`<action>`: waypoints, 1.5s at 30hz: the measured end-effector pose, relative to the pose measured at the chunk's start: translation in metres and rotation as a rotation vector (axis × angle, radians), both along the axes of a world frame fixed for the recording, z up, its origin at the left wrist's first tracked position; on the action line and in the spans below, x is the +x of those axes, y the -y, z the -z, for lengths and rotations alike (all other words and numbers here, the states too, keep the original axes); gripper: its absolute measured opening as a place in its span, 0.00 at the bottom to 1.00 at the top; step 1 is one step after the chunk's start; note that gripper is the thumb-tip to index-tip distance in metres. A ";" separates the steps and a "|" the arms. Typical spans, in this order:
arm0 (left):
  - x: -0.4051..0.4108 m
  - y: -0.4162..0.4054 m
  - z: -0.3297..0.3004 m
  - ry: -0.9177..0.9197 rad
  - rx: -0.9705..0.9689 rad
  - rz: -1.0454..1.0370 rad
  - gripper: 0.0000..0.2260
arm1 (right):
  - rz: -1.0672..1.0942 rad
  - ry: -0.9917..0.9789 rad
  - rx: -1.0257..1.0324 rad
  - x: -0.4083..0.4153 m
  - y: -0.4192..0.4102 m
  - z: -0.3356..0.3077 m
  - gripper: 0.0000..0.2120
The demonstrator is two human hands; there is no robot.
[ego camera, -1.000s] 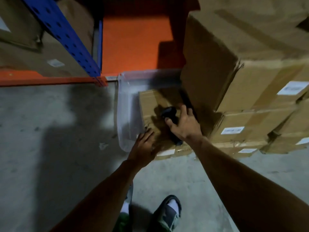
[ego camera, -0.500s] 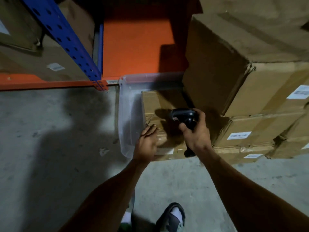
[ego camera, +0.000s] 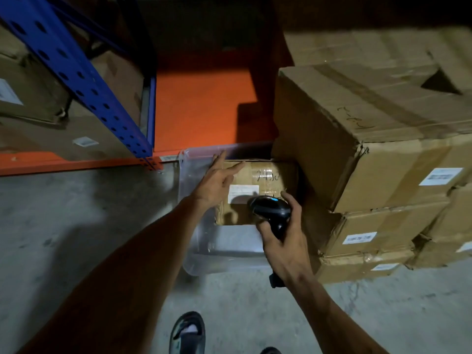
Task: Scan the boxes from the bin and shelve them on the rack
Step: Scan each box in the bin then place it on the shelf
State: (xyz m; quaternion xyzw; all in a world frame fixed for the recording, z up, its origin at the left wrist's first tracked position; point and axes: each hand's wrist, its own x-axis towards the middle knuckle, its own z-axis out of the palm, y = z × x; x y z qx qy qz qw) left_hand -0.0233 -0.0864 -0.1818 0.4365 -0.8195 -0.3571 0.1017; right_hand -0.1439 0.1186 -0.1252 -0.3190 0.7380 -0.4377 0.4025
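Note:
A brown cardboard box (ego camera: 273,180) with a white label (ego camera: 242,191) stands tipped up in the clear plastic bin (ego camera: 224,254) on the floor. My left hand (ego camera: 217,181) rests on the box's left edge, fingers spread and pointing up. My right hand (ego camera: 286,238) grips a black handheld scanner (ego camera: 269,208), whose head points at the label from just below and to its right. The rack (ego camera: 76,162) has blue uprights and orange beams, with an orange shelf floor (ego camera: 201,113) behind the bin.
A tall stack of large taped cardboard boxes (ego camera: 357,139) presses against the bin's right side. More boxes (ego camera: 63,134) sit on the rack's left bay. Bare concrete floor (ego camera: 76,226) lies to the left, and my sandalled foot (ego camera: 187,333) shows at the bottom.
The box has been tipped up so its labelled face shows. My left hand slid up along its left edge and opened. My right hand brought the scanner close to the label.

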 end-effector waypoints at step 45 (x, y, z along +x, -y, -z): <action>0.009 0.017 -0.007 0.593 -0.091 0.140 0.52 | -0.115 -0.262 0.022 0.012 0.043 -0.061 0.34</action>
